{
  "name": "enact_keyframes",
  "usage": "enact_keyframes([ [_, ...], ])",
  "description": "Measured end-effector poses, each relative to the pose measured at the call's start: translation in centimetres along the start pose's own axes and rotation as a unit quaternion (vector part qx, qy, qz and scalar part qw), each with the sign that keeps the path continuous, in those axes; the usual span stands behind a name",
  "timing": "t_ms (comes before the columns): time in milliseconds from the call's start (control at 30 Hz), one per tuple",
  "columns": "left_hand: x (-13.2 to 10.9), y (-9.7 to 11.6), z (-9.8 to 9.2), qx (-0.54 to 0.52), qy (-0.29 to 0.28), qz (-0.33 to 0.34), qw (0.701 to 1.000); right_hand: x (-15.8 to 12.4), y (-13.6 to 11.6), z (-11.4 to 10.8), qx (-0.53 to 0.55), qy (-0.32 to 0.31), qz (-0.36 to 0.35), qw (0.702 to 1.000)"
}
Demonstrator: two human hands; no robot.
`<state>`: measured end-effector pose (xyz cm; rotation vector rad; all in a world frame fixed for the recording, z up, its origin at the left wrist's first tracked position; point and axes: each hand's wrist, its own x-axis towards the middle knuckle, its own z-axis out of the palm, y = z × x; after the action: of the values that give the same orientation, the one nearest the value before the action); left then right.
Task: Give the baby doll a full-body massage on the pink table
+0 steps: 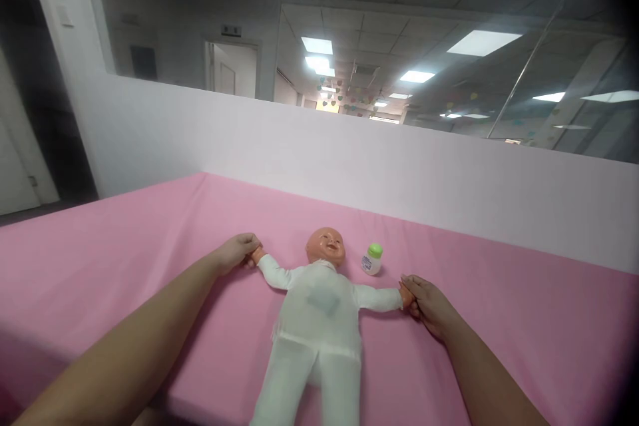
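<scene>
A baby doll [319,319] with a hard plastic head and a white cloth body lies on its back on a pink sheet [239,203]. Its arms are stretched out to both sides. My left hand [239,251] is closed around the doll's hand on the left. On the other side, my right hand [425,301] grips the doll's other hand between thumb and fingers. Close to the doll's head, on the right, stands a small bottle [371,259] with a green cap and a printed label; neither hand touches it.
A white wall [349,153] runs along the far edge of the pink-covered surface, with a wide window [399,60] above it. Ceiling lights and a doorway [232,68] show in the glass. At the far left is a dark opening beside a white door [17,173].
</scene>
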<state>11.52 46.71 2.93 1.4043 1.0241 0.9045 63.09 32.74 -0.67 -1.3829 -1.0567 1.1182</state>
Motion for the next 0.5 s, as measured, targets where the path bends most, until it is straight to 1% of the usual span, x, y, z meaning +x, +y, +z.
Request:
enact_keyframes([
  [100, 0.1, 0.2, -0.3, -0.032, -0.009, -0.003, 0.999, -0.2, -0.7, 0.2, -0.009, 0.014, 0.001, 1.0],
  [200, 0.3, 0.4, -0.6, -0.068, -0.016, -0.017, 0.997, -0.5, -1.5, 0.3, 0.006, 0.031, 0.021, 0.999],
  [333, 0.3, 0.7, -0.7, -0.068, -0.023, -0.019, 0.997, -0.9, -2.1, 0.1, 0.052, 0.008, 0.025, 0.998],
  [500, 0.2, 0.8, -0.5, -0.069, -0.036, -0.012, 0.997, -1.4, -2.3, -0.5, 0.166, -0.032, 0.032, 0.985],
])
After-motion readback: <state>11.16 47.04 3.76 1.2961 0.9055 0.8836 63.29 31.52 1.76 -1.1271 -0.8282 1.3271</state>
